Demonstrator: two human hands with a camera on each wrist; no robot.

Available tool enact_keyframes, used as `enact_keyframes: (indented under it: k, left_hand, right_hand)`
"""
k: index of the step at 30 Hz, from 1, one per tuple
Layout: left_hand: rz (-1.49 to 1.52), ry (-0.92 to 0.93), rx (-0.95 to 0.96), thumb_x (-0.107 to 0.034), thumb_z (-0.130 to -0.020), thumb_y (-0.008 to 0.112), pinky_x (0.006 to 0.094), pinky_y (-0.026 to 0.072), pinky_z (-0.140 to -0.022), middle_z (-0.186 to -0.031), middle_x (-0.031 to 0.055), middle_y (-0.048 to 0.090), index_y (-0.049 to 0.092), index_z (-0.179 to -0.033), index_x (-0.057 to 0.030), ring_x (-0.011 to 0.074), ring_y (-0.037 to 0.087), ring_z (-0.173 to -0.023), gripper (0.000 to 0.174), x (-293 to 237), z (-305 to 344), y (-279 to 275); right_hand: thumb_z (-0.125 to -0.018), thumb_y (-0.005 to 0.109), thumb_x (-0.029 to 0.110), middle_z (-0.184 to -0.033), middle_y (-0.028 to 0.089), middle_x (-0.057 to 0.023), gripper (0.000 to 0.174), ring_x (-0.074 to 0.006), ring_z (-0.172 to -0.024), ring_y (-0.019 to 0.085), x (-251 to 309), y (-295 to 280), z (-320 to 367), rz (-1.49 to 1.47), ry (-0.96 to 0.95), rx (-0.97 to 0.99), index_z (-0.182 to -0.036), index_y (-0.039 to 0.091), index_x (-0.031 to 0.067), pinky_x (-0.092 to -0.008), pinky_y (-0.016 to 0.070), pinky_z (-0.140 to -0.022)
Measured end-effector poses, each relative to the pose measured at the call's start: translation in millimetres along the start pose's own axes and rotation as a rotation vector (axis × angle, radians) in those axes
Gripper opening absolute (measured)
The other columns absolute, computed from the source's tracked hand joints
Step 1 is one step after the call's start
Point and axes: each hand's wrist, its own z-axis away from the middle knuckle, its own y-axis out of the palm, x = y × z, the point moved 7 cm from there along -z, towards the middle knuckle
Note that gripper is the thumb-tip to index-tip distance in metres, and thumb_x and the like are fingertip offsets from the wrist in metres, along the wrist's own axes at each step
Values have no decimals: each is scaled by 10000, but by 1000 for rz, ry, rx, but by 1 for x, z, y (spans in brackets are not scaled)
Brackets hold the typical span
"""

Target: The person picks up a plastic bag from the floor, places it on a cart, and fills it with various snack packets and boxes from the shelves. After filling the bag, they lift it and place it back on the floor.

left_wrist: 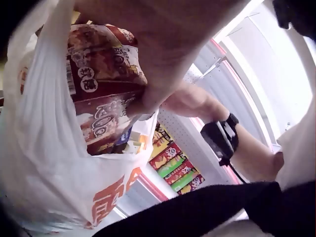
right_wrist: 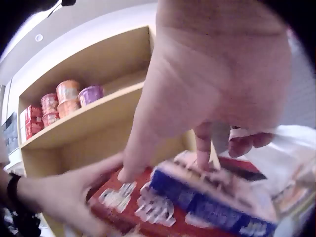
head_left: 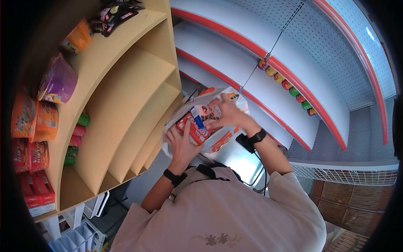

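Observation:
A white plastic bag with orange print (head_left: 226,136) hangs open in front of the person's chest. My left hand (head_left: 181,149) grips a red snack box (head_left: 197,135) at the bag's mouth, its thumb lying along the box in the left wrist view. On top of the red box lies a smaller pink-and-blue box (head_left: 210,111), tilted. My right hand (head_left: 231,114) holds this smaller box from above, fingers spread over its pink face (right_wrist: 224,182) and thumb tip down by the red box (right_wrist: 148,200). The bag's lower contents are hidden.
On the left, a wooden shelf unit (head_left: 126,80) carries instant noodle cups (head_left: 58,80) and red boxes (head_left: 35,189). White shelving with red edges (head_left: 235,71) stands ahead, with a row of colourful cans (head_left: 287,85). A wire basket (head_left: 348,174) is at the right.

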Motion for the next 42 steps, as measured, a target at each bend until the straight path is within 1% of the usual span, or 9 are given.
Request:
enact_keyframes:
  k: [9, 11, 15, 21, 24, 30, 35, 37, 42]
  left_hand:
    - [267, -27, 175, -344, -519, 836, 668, 299, -929, -1353, 234, 306, 126, -1478, -210, 475, 274, -1258, 1201, 37, -15, 17]
    - [256, -17, 358, -367, -518, 842, 727, 241, -950, -1462, 204, 219, 51, -1494, -188, 519, 192, -1317, 1269, 43, -4, 19]
    - [192, 30, 356, -470, -567, 818, 765, 155, -960, -1541, 112, 132, 3, -1497, -174, 555, 114, -1342, 1271, 62, 14, 11]
    - [465, -290, 168, -544, -656, 744, 682, 249, -983, -1499, 196, 201, 18, -1492, -188, 503, 227, -1326, 1163, 144, 55, 60]
    - [1349, -1000, 680, -396, -713, 733, 467, 471, -855, -1206, 134, 538, 427, -1288, -45, 311, 555, -1054, 740, 143, 79, 93]
    - [1769, -944, 471, -177, -830, 638, 380, 515, -760, -876, 20, 607, 591, -1005, -88, 185, 614, -846, 202, 174, 64, 132]
    - [1946, -752, 453, -109, -880, 583, 364, 513, -759, -873, 44, 602, 587, -999, -35, 168, 599, -818, 140, 135, 32, 41]
    - [1995, -423, 373, -82, -907, 539, 370, 507, -785, -879, 53, 603, 579, -998, -12, 161, 583, -788, 121, 122, 16, 11]
    - [2190, -369, 429, -95, -930, 516, 355, 500, -812, -908, 55, 598, 561, -1073, -44, 160, 581, -811, 159, 101, 8, -8]
  right_hand:
    - [-628, 812, 322, -996, 499, -187, 738, -352, -990, 544, -17, 28, 5, 343, 115, -14, -1277, 512, 140, -476, 424, -876]
    - [-596, 815, 363, -1053, 513, -201, 857, -363, -1065, 538, -11, 24, 0, -82, 149, -13, -1349, 455, 165, -534, 392, -917]
    - [-602, 799, 389, -974, 516, -187, 833, -372, -971, 543, -11, 59, -21, 141, 145, 139, -1333, 477, 152, -418, 447, -868]
    - [-579, 811, 158, -1139, 456, -218, 774, -401, -1071, 527, -6, 78, -16, 210, 194, 121, -1285, 494, 154, -477, 436, -939]
    - [-602, 792, 140, -1124, 454, -218, 756, -405, -1060, 531, -4, 81, -13, 202, 194, 126, -1294, 488, 154, -451, 448, -935]
    - [-627, 775, 99, -1097, 440, -198, 791, -396, -994, 568, 2, 86, -3, 272, 205, 92, -1343, 451, 186, -424, 475, -904]
    - [-634, 738, 58, -1017, 576, -245, 783, -417, -1003, 563, 1, 67, 2, 320, 218, -88, -1351, 441, 161, -419, 477, -908]
    - [-627, 740, 82, -977, 626, -239, 776, -400, -972, 585, -13, 55, 2, 314, 264, -137, -1345, 452, 139, -408, 484, -895]
    - [-563, 787, 96, -1058, 644, -173, 825, -322, -968, 627, 3, 62, 0, 18, 251, 190, -1328, 478, 116, -361, 482, -905]
